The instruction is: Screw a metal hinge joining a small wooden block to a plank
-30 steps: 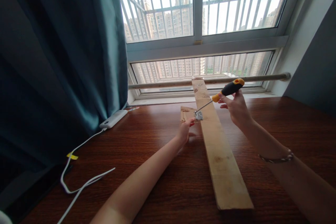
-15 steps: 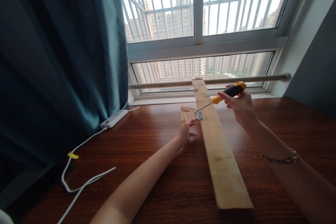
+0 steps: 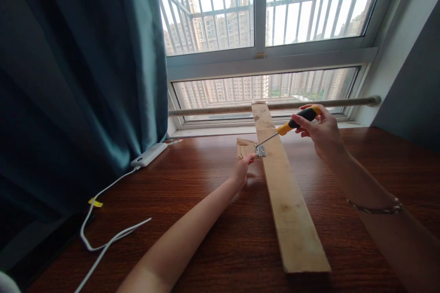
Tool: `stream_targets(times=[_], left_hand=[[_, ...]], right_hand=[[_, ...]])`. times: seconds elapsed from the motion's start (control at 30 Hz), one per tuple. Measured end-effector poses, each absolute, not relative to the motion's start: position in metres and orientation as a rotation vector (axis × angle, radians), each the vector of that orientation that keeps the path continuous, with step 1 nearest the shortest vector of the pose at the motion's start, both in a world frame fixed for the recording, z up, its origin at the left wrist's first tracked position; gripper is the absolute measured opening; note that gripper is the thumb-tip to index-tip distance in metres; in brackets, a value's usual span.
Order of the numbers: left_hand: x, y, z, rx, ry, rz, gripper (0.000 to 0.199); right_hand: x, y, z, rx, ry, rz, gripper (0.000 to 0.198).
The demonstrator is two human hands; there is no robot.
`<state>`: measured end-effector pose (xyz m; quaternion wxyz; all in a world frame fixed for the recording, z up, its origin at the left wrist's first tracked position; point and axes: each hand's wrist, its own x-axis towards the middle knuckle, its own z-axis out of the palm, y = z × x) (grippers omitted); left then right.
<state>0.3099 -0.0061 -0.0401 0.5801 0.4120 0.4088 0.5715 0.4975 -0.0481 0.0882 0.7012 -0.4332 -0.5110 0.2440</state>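
Observation:
My right hand grips the black and yellow handle of a screwdriver. Its shaft slants down to the left, and the tip meets the left side of a metal hinge. That hinge spans a small wooden block and a long wooden plank, which lie side by side. Low at the block's near edge, my left hand is closed on the small wooden block by the hinge, its thumb pointing at the metal. The fingers under the block are partly hidden.
Everything lies on a dark reddish-brown tabletop. A white power strip with a white cable is at the left, beside a blue curtain. Behind the table, a horizontal rail crosses the window near the plank's far end.
My right hand has shifted slightly to the right and back along the screwdriver handle, its grip changed. The screwdriver tip stays on the hinge. My left hand and the wood have hardly moved.

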Motion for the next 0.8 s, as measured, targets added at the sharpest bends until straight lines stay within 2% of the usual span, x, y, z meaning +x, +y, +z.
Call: stream_targets(times=[0.13, 0.6, 0.8], left_hand=[[0.311, -0.005, -0.039, 0.974, 0.903, 1.358, 0.018], [0.311, -0.004, -0.04, 1.024, 0.898, 1.402, 0.024], [0.31, -0.004, -0.04, 1.012, 0.91, 1.411, 0.026]], right_hand=[[0.502, -0.043, 0.089, -0.908, -1.117, 0.515, 0.051], [0.507, -0.043, 0.089, -1.068, -1.07, 0.499, 0.043], [0.509, -0.036, 0.085, -0.885, -1.099, 0.417, 0.046]])
